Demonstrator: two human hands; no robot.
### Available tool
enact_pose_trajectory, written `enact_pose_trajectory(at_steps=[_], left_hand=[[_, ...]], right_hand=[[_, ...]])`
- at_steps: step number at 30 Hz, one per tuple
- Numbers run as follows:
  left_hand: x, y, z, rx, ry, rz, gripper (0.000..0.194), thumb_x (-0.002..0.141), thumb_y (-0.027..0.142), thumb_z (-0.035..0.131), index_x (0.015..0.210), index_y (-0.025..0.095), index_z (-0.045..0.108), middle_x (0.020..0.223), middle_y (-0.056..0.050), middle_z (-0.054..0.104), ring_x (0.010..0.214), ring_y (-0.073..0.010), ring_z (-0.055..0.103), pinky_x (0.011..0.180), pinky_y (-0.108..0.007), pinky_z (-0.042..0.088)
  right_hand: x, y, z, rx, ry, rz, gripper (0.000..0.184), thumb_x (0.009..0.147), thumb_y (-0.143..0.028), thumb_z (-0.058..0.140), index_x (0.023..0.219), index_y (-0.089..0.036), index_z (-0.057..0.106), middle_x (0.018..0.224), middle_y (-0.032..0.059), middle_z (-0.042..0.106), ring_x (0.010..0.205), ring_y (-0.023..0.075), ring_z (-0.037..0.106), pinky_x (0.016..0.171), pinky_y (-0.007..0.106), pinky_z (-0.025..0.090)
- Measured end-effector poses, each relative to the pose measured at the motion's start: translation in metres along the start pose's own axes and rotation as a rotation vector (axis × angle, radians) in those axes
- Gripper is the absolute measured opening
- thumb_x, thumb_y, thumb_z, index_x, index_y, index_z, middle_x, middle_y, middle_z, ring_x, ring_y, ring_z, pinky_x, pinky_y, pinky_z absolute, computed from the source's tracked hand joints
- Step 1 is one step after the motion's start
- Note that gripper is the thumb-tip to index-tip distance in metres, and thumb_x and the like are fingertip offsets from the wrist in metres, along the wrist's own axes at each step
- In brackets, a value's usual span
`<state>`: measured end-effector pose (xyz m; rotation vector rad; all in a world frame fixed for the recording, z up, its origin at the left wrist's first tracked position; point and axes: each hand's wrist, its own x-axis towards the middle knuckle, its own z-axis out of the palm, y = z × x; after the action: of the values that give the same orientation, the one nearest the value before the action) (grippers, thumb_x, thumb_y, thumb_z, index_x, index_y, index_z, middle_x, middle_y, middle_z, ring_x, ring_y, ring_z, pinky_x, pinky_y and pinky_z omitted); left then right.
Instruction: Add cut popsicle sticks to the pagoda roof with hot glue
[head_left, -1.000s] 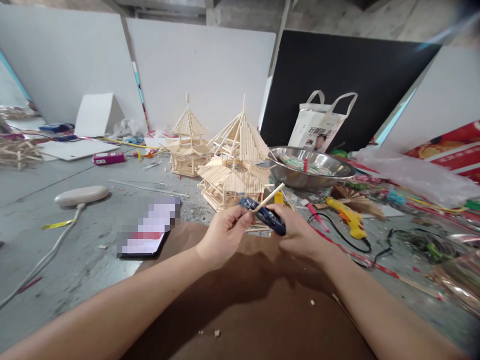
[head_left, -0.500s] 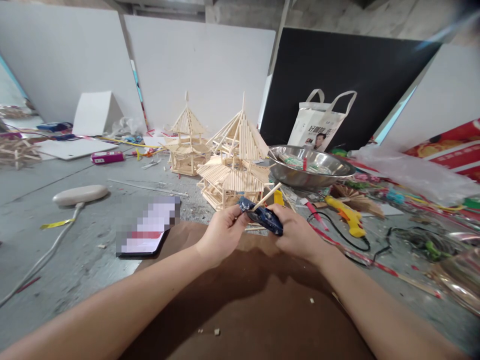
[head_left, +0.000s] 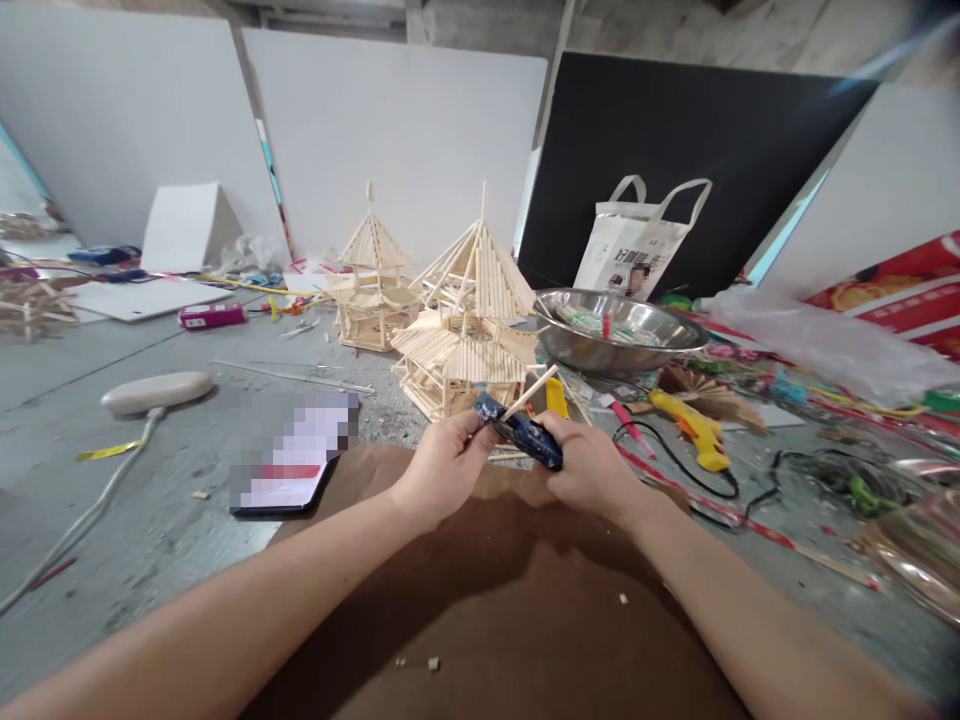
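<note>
My right hand (head_left: 589, 470) is closed around the handle of blue cutters (head_left: 534, 440), worn and speckled with white. A thin wooden stick (head_left: 534, 390) slants up to the right from the cutters. At its lower end, my left hand (head_left: 448, 460) is closed in a pinch beside the head of the cutters; the fingers hide the stick's end. Just beyond both hands stands a pavilion model made of wooden sticks (head_left: 469, 355), with a pointed roof. A smaller stick pavilion (head_left: 375, 300) stands behind it to the left.
A phone (head_left: 296, 455) lies left of my hands, beyond it a white power strip (head_left: 157, 392). On the right are a yellow glue gun (head_left: 694, 430) with its black cord, a steel basin (head_left: 622, 350) and a white bag (head_left: 634, 245). Brown sheeting (head_left: 480, 620) spreads below my arms.
Hardly anything differs. The view has shifted slightly, and the cutters and stick have turned a little in my hands, which keep the same hold.
</note>
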<state>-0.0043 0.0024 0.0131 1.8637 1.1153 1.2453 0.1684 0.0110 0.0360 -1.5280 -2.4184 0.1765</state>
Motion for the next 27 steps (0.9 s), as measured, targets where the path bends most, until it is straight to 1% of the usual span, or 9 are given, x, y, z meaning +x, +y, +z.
enact_pose_trajectory(at_steps=[8,15,19,21,23,25,27], left_hand=[[0.0,0.003,-0.002,0.054,-0.005,0.002,0.028,0.08,0.034,0.037,0.064,0.014,0.048,0.055,0.003,0.041,0.053,-0.0071,0.033,0.05,-0.019,0.028],[-0.002,0.004,0.001,0.046,0.032,0.005,0.028,0.081,0.035,0.037,0.065,0.014,0.048,0.055,0.003,0.041,0.053,-0.0073,0.035,0.051,-0.019,0.029],[-0.003,0.001,0.002,0.021,0.07,-0.018,0.028,0.081,0.034,0.037,0.063,0.015,0.046,0.054,0.003,0.04,0.052,-0.0075,0.036,0.051,-0.02,0.029],[-0.002,0.001,0.002,-0.039,0.057,-0.023,0.026,0.08,0.034,0.038,0.067,0.014,0.048,0.056,0.002,0.041,0.053,-0.0077,0.036,0.051,-0.02,0.029],[-0.001,0.003,0.001,-0.132,0.005,-0.036,0.025,0.079,0.034,0.04,0.071,0.014,0.052,0.057,0.002,0.043,0.054,-0.0075,0.035,0.051,-0.02,0.028],[0.0,0.005,0.001,-0.246,-0.054,-0.077,0.026,0.078,0.036,0.043,0.07,0.014,0.053,0.055,0.003,0.041,0.051,-0.0067,0.033,0.049,-0.02,0.026],[0.0,0.007,0.0,-0.393,-0.099,-0.144,0.027,0.075,0.039,0.048,0.067,0.013,0.053,0.049,0.005,0.036,0.047,-0.0054,0.029,0.046,-0.02,0.022]], right_hand=[[-0.001,0.0,0.003,-0.003,-0.009,0.033,0.022,0.061,-0.021,0.046,0.083,-0.02,0.05,0.074,0.0031,0.057,0.068,0.0158,0.053,0.061,0.024,0.036],[-0.001,-0.004,0.0,-0.057,-0.016,0.077,0.015,0.063,-0.024,0.047,0.077,-0.02,0.051,0.067,0.0024,0.057,0.061,0.0153,0.052,0.056,0.024,0.035],[0.0,-0.005,0.001,-0.082,-0.002,0.061,0.019,0.063,-0.024,0.046,0.081,-0.02,0.051,0.07,0.0031,0.059,0.065,0.017,0.054,0.058,0.025,0.035],[0.0,-0.003,0.003,-0.054,0.021,0.036,0.025,0.062,-0.022,0.046,0.087,-0.02,0.051,0.077,0.0037,0.06,0.07,0.018,0.054,0.061,0.026,0.037],[0.0,0.0,0.005,-0.004,0.036,0.003,0.031,0.062,-0.02,0.046,0.092,-0.02,0.051,0.083,0.0043,0.06,0.076,0.0187,0.054,0.066,0.027,0.038],[0.0,0.003,0.006,0.053,0.045,-0.04,0.035,0.061,-0.018,0.046,0.095,-0.019,0.05,0.088,0.0048,0.059,0.08,0.0187,0.054,0.07,0.027,0.038],[0.0,0.006,0.007,0.1,0.053,-0.08,0.038,0.06,-0.016,0.046,0.098,-0.019,0.049,0.091,0.0051,0.059,0.083,0.0185,0.054,0.072,0.027,0.039]])
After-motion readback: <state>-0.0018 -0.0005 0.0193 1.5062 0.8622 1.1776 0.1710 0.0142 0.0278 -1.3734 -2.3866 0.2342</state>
